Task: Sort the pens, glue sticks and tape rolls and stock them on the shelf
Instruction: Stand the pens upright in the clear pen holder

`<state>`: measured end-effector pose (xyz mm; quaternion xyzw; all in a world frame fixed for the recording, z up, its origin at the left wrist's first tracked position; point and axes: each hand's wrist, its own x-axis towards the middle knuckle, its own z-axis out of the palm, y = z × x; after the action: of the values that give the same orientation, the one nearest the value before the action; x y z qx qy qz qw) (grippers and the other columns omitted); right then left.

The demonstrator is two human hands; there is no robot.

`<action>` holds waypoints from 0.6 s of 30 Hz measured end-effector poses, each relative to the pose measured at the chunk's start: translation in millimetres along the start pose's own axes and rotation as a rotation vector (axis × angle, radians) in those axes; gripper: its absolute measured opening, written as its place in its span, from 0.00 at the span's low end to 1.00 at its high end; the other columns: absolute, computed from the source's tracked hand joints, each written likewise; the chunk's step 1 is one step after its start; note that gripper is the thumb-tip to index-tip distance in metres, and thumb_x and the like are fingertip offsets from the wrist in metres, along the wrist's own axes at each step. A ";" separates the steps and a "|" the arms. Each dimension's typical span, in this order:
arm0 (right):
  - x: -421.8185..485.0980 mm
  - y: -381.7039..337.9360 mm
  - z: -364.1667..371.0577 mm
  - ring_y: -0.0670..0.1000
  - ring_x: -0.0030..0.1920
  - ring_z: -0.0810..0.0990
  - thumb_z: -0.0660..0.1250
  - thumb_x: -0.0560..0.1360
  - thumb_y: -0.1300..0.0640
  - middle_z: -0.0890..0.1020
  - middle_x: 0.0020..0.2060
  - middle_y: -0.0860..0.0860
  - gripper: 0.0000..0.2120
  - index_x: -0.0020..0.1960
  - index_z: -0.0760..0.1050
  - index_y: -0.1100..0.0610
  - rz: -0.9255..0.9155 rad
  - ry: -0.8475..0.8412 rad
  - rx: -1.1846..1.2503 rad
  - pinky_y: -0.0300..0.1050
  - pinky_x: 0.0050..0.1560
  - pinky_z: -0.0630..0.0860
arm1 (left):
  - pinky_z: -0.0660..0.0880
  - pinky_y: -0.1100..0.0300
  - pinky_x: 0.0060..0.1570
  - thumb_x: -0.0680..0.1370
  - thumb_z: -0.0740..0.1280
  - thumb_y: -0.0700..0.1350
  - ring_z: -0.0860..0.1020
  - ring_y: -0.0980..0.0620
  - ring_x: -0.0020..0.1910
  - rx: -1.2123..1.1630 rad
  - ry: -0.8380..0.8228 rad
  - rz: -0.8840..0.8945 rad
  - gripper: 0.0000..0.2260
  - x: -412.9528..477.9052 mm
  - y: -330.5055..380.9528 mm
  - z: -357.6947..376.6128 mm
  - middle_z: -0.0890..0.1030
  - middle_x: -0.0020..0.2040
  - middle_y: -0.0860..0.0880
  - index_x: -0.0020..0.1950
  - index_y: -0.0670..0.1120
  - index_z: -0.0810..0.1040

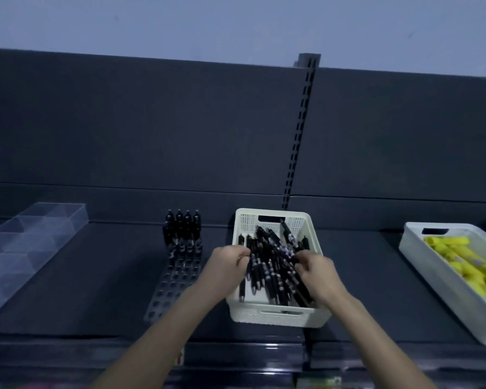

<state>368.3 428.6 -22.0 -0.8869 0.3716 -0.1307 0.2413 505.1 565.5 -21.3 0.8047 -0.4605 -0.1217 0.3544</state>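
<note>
A white slotted basket [277,315] sits on the dark shelf, full of loose black pens [270,265]. Both hands reach into it. My left hand [227,266] is at the basket's left side, its fingers curled against pens there. My right hand [319,272] is on the right side, fingers bent down into the pile and pinching pens. Left of the basket lies a dark perforated pen holder [171,287]; several black pens [183,226] stand upright in its far rows, and its near holes are bare.
A clear plastic divided tray [26,248] lies at the far left of the shelf. At the right stands a white bin [432,265] of yellow glue sticks [466,262]. A slotted upright [300,130] runs up the back panel. The shelf's front edge [236,349] is glossy.
</note>
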 end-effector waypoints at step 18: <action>42.1 -8.4 34.4 0.56 0.57 0.78 0.67 0.74 0.53 0.75 0.59 0.57 0.16 0.58 0.74 0.60 0.208 -0.370 -0.291 0.45 0.50 0.74 | 0.67 0.57 0.63 0.76 0.65 0.52 0.65 0.43 0.68 0.254 -0.302 -0.454 0.27 73.7 2.7 64.8 0.68 0.67 0.38 0.67 0.35 0.65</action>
<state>416.4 414.7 -44.6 -0.8782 0.4251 0.1141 0.1873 509.7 473.9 -56.4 0.8977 -0.3280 -0.2577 0.1421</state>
